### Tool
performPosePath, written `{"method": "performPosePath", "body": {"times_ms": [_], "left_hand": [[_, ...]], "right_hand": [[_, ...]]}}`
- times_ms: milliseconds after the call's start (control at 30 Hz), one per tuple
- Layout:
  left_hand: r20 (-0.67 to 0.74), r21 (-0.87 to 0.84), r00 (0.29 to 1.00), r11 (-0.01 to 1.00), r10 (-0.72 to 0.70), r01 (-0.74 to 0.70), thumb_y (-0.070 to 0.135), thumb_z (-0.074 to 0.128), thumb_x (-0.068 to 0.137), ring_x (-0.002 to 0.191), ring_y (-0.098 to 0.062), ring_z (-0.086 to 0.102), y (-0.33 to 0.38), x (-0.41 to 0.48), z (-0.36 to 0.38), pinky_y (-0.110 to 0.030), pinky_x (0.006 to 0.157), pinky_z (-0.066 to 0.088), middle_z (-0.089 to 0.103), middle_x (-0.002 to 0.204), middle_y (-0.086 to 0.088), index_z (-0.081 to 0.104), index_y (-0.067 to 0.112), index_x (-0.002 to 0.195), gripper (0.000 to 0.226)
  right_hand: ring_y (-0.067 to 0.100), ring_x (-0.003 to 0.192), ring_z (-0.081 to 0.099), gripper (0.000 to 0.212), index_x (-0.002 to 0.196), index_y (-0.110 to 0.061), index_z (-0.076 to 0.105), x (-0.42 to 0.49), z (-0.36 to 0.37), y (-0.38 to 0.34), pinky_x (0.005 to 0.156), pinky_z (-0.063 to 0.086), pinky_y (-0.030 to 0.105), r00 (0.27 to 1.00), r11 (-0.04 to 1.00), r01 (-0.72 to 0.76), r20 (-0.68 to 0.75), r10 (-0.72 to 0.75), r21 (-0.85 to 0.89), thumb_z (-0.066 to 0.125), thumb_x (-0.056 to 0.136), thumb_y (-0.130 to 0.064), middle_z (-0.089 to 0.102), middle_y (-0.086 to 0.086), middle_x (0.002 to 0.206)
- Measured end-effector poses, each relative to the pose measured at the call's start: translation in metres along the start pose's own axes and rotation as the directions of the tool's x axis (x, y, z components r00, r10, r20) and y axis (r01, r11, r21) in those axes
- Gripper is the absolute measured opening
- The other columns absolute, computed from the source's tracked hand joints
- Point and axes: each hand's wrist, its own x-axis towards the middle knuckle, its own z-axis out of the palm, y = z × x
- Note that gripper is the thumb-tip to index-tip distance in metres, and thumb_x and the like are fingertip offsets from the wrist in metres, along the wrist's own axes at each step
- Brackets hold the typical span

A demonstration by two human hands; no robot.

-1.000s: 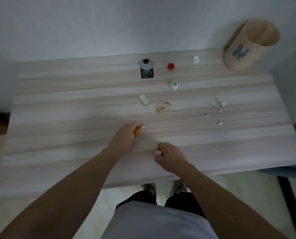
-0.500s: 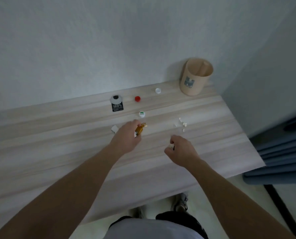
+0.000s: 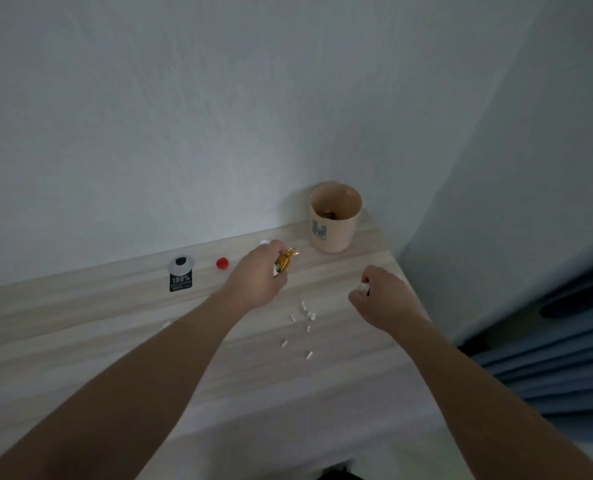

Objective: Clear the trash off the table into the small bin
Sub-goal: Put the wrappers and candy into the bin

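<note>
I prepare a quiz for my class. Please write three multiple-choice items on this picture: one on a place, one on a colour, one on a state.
1. Where stands the small bin? A. far right corner of the table B. floor C. near edge
2. The cap beside the black pouch is: A. blue B. red C. yellow
3. The left hand: A. lies flat B. grips a gold wrapper C. presses the bin
Key: 1A, it stands at that corner; 2B, plainly red; 3B, it clasps the wrapper.
</note>
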Motion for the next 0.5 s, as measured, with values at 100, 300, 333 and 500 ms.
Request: {"method": "performPosePath", "body": {"times_ms": [100, 300, 333, 500], "left_hand": [[-0.014, -0.002, 1.0, 1.0, -0.008, 0.008, 0.021, 0.062, 0.085, 0.07, -0.018, 0.063, 0.021, 0.032, 0.003, -0.041, 0.068, 0.054, 0.058, 0.098, -0.002, 0.05, 0.027, 0.11, 0.029], [-0.065, 0.005, 0.998, 1.0, 0.012, -0.012, 0.019, 0.061, 0.086, 0.068, -0.019, 0.062, 0.06, 0.088, 0.002, -0.04, 0.066, 0.054, 0.057, 0.093, -0.002, 0.053, 0.021, 0.109, 0.024], [-0.069, 0.013, 0.998, 1.0, 0.012, -0.011, 0.019, 0.061, 0.086, 0.069, -0.019, 0.062, 0.064, 0.098, 0.001, -0.039, 0.066, 0.054, 0.057, 0.094, -0.003, 0.053, 0.021, 0.109, 0.024], [-0.083, 0.043, 0.997, 0.999, -0.004, 0.007, 0.022, 0.062, 0.085, 0.071, -0.019, 0.061, 0.075, 0.141, -0.001, -0.036, 0.066, 0.054, 0.058, 0.096, -0.003, 0.051, 0.025, 0.111, 0.028]], "right_hand": [[0.019, 0.068, 0.05, 0.018, 0.078, -0.018, 0.045, 0.027, -0.02, 0.019, 0.055, 0.034, 0.028, 0.999, 0.999, 0.037, -0.021, -0.037, 0.001, 0.057, 0.082, -0.031, 0.05, -0.001, 0.073], [0.025, 0.072, 0.052, 0.02, 0.081, -0.016, 0.046, 0.073, -0.052, 0.048, 0.062, 0.037, 0.031, 0.996, 0.996, 0.075, -0.035, -0.077, -0.052, 0.056, 0.083, -0.033, 0.052, 0.003, 0.078], [0.025, 0.071, 0.051, 0.02, 0.08, -0.016, 0.045, 0.079, -0.056, 0.051, 0.062, 0.037, 0.031, 0.996, 0.996, 0.081, -0.039, -0.083, -0.05, 0.056, 0.083, -0.033, 0.052, 0.003, 0.078], [0.024, 0.072, 0.049, 0.02, 0.081, -0.017, 0.045, 0.114, -0.079, 0.063, 0.063, 0.033, 0.029, 0.994, 0.994, 0.094, -0.058, -0.098, -0.058, 0.056, 0.083, -0.034, 0.049, 0.002, 0.08]]}}
